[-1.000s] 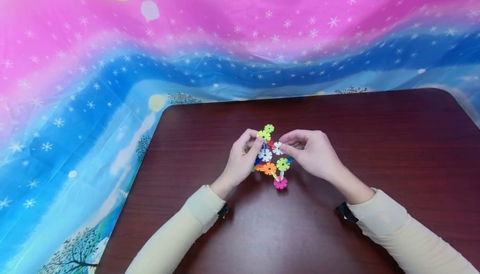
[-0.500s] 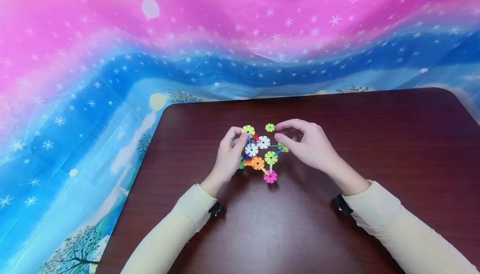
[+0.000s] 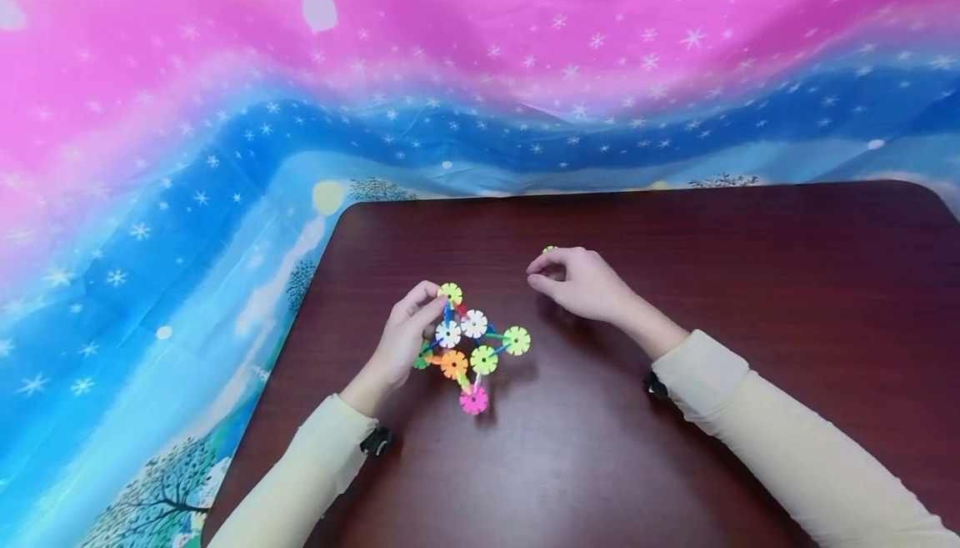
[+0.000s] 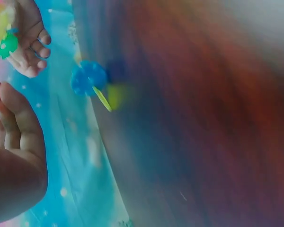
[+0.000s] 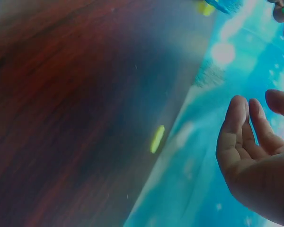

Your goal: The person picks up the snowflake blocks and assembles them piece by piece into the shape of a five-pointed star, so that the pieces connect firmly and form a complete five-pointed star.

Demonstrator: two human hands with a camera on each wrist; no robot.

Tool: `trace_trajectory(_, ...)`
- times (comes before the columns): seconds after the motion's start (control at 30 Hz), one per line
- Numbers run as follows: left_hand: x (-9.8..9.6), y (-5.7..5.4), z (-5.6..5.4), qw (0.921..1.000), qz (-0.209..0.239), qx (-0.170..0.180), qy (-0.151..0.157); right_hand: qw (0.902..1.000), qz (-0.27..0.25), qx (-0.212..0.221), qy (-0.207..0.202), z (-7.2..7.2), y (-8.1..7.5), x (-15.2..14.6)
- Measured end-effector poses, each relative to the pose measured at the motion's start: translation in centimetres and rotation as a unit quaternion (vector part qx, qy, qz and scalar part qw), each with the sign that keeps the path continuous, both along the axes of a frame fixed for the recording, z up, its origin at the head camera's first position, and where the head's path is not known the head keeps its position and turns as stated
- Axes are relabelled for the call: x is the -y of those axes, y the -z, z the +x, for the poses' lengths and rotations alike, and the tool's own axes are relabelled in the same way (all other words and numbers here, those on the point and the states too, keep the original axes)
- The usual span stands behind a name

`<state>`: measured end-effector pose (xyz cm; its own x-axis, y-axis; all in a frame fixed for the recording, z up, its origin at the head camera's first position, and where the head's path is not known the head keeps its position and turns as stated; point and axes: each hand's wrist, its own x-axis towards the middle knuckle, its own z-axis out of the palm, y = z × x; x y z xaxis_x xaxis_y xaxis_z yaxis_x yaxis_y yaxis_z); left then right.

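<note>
In the head view my left hand (image 3: 405, 327) pinches a yellow-green notched disc (image 3: 450, 294) at the top of a built piece of linked snowflake discs. White discs (image 3: 474, 324), an orange disc (image 3: 453, 364), green discs and a pink disc (image 3: 473, 400) make up an open, angular shape. My right hand (image 3: 581, 283) is apart from it, higher and to the right, thumb and fingers loosely bent with a gap between them. Just behind its fingers a loose yellow-green disc (image 3: 549, 249) is mostly hidden. The right wrist view shows that hand holding nothing, with a yellow disc (image 5: 157, 139) beyond.
A dark reddish-brown table (image 3: 637, 431) lies under both hands, its far edge rounded at the corners. A pink and blue snowflake-printed cloth (image 3: 480, 114) hangs behind and along the left side. Blue and yellow discs (image 4: 89, 78) show in the left wrist view.
My left hand has drawn the built piece left and toward me. My right hand has let go of the piece and shifted near the loose disc, now largely covering it.
</note>
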<state>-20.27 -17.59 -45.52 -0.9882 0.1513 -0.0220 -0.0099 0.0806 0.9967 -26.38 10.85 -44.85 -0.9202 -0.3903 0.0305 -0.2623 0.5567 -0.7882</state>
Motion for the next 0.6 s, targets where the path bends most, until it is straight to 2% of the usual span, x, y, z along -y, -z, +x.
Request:
trace_trajectory(0.2, 2.5, 0.1, 1.3, 0.9973, -0.047, 0.012, 0.056, 0.9966, 0.059, -0.003, -0.057, -0.8, 0.9, 3.3)
trace_trajectory(0.33, 3.8, 0.2, 1.7, 0.9922, -0.068, 0.021, 0.102, 0.9919, 0.099, 0.006, -0.079, -0.7, 1.4, 5.3)
trace_trajectory(0.47, 4.7, 0.4, 1.9, 0.9869, -0.086, 0.025, 0.135, 0.9849, 0.154, 0.009, -0.079, 0.0, 1.8, 7.1)
trace_trajectory(0.6, 5.2, 0.6, 2.0, 0.9848, -0.095, 0.028, 0.142, 0.9790, 0.192, 0.007, -0.069, 0.6, 2.2, 8.5)
